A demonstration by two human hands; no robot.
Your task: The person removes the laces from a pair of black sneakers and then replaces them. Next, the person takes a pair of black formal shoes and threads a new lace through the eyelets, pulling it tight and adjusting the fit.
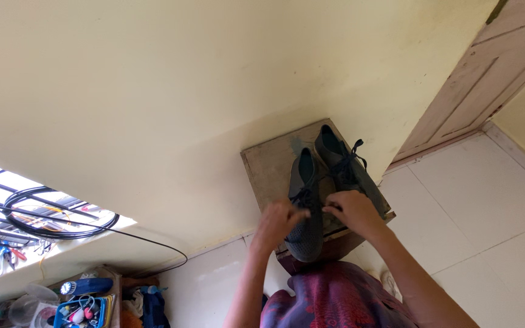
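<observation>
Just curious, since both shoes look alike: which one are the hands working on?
The dark perforated shoe nearer the left hand, on the wooden box. Both hands, the right hand too, meet at its laces; the other dark shoe lies beside it, behind the right hand.

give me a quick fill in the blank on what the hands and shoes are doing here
1. Both hands work at the laces of the near dark shoe, one of ____ shoes on the stand.
2. The shoes rest on a ____ stand against the wall.
3. The left hand and right hand hold the shoe's ____.
4. The floor is covered in pale ____.

Missing words: two; wooden; laces; tiles
</observation>
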